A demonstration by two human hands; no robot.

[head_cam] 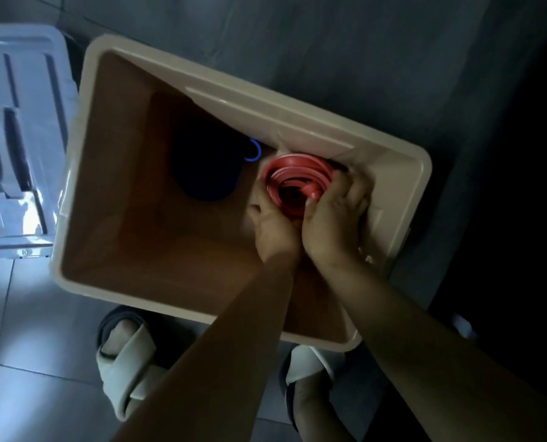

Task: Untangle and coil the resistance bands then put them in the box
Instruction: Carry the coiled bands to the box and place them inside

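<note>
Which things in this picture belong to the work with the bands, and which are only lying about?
Belong to the job: red coiled band, held by the left hand and right hand; dark blue coil; beige box that holds both.
Only lying about: white plastic item beside the box; slippers on the person's feet.

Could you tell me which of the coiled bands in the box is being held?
The red coil, gripped by the left hand and right hand; the dark blue coil beside it in the box lies untouched.
</note>
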